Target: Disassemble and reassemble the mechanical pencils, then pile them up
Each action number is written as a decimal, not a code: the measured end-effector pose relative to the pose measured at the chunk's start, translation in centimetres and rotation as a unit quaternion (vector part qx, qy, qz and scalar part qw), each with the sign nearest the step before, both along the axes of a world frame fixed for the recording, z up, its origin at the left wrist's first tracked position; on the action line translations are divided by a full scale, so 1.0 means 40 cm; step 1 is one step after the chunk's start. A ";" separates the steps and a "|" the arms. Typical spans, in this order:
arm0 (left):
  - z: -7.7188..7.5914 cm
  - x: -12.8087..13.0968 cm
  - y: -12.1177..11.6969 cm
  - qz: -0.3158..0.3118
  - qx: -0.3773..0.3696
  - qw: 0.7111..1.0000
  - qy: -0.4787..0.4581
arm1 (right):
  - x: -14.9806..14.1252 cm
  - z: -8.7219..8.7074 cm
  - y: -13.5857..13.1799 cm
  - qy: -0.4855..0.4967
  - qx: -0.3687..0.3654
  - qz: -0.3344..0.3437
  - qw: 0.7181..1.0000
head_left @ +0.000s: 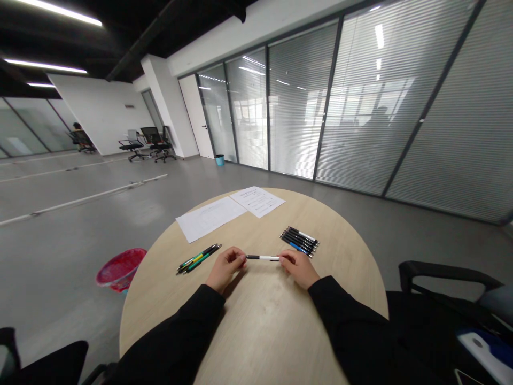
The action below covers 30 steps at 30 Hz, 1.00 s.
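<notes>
A white-barrelled pen with a black tip (262, 258) is held level across the middle of the round light-wood table (264, 326), near the edge closest to the wearer. Its black end is pinched in the fingers of the left hand (225, 269), while its other end is gripped by the right hand (298, 269). Both grips are narrow and closed on the pen, with the hands set just apart and the middle of the barrel left exposed. Just beyond the left hand, a small group of green-and-black pens (198, 258) is laid side by side. Beyond the right hand, a larger bunch of black pens (300, 241), some with white or blue parts, is lined up closely. As things lie, the pens are thus divided into two groups, with one held between them; the bunch on the right is the fuller, and no further order among the pens can be told. Two printed paper sheets (208, 218) lie at the far side of the table, apart from both hands and the pens. A red waste basket (120, 269) is placed on the floor beside the table, and black office chairs (146, 143) are seen far off, near a seated person (80, 138).
</notes>
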<state>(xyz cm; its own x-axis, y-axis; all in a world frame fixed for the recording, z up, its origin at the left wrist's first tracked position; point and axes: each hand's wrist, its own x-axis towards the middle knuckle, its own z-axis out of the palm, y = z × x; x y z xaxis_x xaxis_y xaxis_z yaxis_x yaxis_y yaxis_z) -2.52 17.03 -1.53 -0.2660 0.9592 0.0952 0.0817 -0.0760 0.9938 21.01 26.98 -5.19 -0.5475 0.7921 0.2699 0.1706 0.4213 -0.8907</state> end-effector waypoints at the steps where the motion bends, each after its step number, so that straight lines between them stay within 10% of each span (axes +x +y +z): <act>1: 0.000 0.001 0.000 0.000 0.000 1.000 -0.004 | 0.000 0.004 -0.003 -0.012 0.008 0.011 1.000; 12: 0.000 0.023 -0.004 -0.012 -0.026 0.994 -0.103 | 0.003 0.050 -0.040 -0.083 0.049 0.080 0.992; 30: 0.004 0.029 -0.010 -0.025 -0.039 0.996 0.073 | 0.002 0.029 -0.025 -0.054 0.067 0.047 0.995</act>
<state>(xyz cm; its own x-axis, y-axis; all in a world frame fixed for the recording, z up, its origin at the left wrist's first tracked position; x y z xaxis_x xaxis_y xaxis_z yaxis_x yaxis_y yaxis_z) -1.38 16.63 -1.38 -0.2073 0.9768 0.0537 0.2239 -0.0060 0.9746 21.09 25.98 -4.01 -0.6495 0.6967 0.3047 0.2157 0.5531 -0.8047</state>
